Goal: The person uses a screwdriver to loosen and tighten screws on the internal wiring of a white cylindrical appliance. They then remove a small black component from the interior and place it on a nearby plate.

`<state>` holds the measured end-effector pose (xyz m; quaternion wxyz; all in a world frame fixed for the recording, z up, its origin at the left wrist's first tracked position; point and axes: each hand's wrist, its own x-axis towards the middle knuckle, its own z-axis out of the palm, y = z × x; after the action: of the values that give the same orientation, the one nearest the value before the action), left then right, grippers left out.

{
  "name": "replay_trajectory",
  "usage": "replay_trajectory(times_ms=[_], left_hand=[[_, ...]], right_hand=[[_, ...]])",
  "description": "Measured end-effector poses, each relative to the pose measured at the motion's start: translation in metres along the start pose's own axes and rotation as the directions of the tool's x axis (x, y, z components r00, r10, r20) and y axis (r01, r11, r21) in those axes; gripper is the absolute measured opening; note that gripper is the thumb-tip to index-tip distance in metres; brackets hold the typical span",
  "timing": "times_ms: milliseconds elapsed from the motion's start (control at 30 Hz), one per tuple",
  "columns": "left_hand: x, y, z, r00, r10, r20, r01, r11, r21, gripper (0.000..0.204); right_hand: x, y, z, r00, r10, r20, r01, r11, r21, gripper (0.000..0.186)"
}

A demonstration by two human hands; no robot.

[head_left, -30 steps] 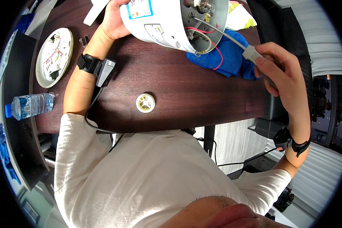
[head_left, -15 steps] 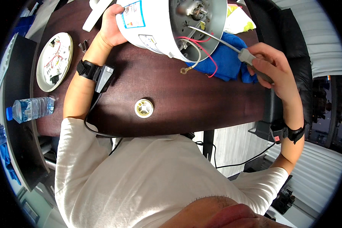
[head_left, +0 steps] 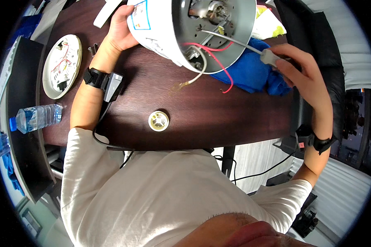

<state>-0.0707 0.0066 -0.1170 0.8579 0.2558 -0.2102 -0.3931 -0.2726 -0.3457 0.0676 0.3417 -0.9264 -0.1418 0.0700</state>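
Gripping the handle of a screwdriver (head_left: pixel 269 57), the right hand (head_left: pixel 301 71) has its fingers curled closed, the shaft reaching inside a white tub (head_left: pixel 158 35). The white tub is tilted over the far part of the counter (head_left: pixel 218 113), open end rightward, a pink wire (head_left: pixel 231 78) hanging out. The left hand (head_left: pixel 123 32) holds the opposite end (fingers spread round it, partly hidden). Below the screwdriver lies 1 blue cloth (head_left: pixel 251 76).

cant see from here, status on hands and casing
Left hand holding casing, right hand gripping screwdriver. Screwdriver tip inside casing. Wires dangling from its open end.
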Motion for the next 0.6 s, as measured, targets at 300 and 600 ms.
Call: replay_trajectory(times_ms=[300,600], left_hand=[[0.021,0.009,0.073,0.816,0.316,-0.484,-0.022,0.854,0.52,0.061],[0.03,-0.006,0.105,0.772,0.433,-0.466,-0.252,0.881,0.401,0.048]], right_hand=[[0.003,-0.01,0.011,0.968,-0.224,-0.113,0.131,0.838,-0.53,0.025],[0.017,-0.029,0.023,0.947,-0.32,-0.024,0.248,0.778,-0.577,0.027]])
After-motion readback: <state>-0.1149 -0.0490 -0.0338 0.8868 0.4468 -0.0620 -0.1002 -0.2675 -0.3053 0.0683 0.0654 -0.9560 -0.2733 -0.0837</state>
